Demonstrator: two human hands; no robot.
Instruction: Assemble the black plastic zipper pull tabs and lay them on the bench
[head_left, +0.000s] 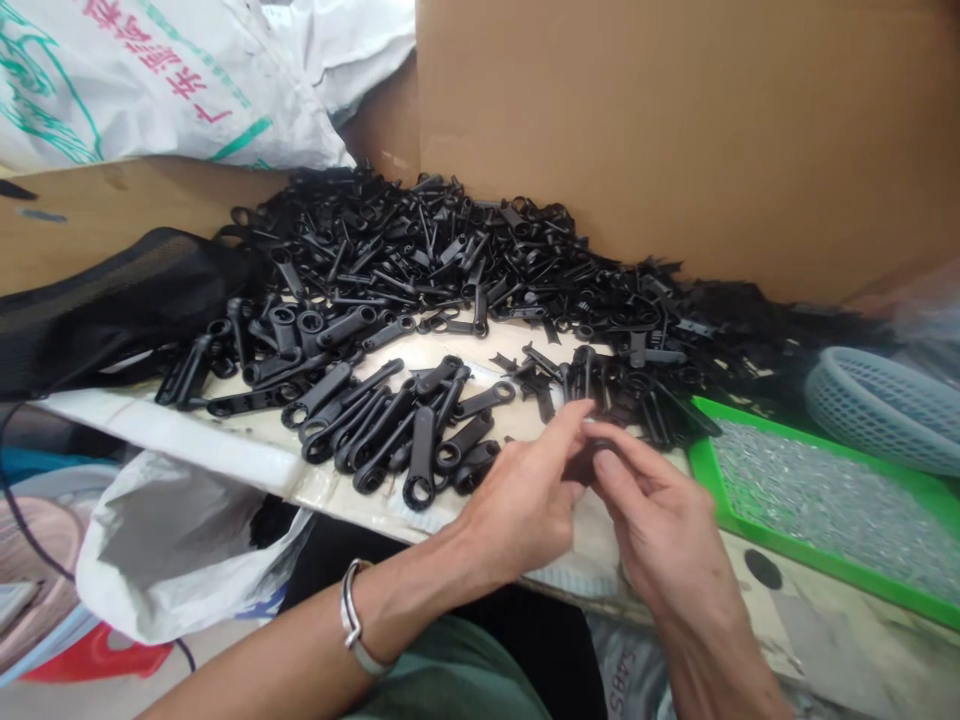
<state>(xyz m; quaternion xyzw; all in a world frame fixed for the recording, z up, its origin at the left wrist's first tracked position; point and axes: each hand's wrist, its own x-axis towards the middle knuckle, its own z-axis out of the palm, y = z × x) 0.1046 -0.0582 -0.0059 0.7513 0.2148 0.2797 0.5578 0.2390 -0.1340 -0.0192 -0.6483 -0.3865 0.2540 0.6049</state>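
My left hand (pixel 521 500) and my right hand (pixel 660 510) meet over the table's front edge. Between their fingertips they pinch a small dark part (pixel 592 455), mostly covered by the fingers. Just left of my hands lies a group of black ring-ended plastic pieces (pixel 422 450). Behind my fingers more black pieces (pixel 592 370) stand bunched together. To the right of my right hand, a green tray (pixel 709 470) holds many small clear pieces (pixel 832 510).
A large heap of black parts (pixel 420 240) rises at the back against cardboard (pixel 675 130). A blue-grey basket (pixel 877 410) stands at the right, a white sack (pixel 165 90) at back left, and an open white bag (pixel 172 540) below the table's left edge.
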